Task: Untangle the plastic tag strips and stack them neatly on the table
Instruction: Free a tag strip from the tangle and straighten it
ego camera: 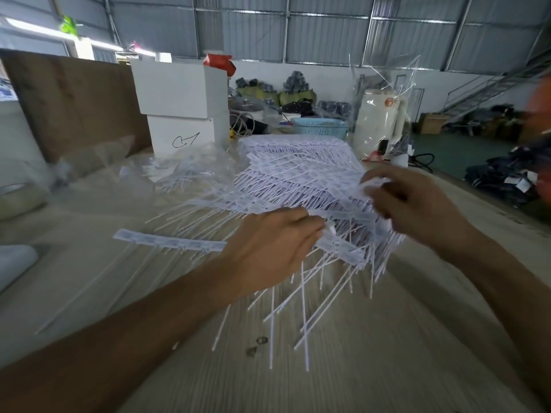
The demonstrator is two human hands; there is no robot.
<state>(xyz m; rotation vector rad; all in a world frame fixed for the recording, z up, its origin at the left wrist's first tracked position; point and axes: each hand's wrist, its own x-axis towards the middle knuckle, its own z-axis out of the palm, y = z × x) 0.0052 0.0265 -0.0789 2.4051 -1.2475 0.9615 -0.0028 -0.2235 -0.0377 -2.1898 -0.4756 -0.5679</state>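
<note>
Warehouse desk [357, 368] at frame centre carries the tangled tag strips [298, 180]. My left hand [268, 248] pinches one strip's near end, my right hand [417, 204] grips its upper-right end; stems trail toward me.

Head view looks down, close over table [372, 338]

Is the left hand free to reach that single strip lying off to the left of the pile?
Probably yes. The lone strip lies flat on the table just beside the left hand, with nothing over it, but that hand is pinching strips in the pile and would have to let go.
</note>
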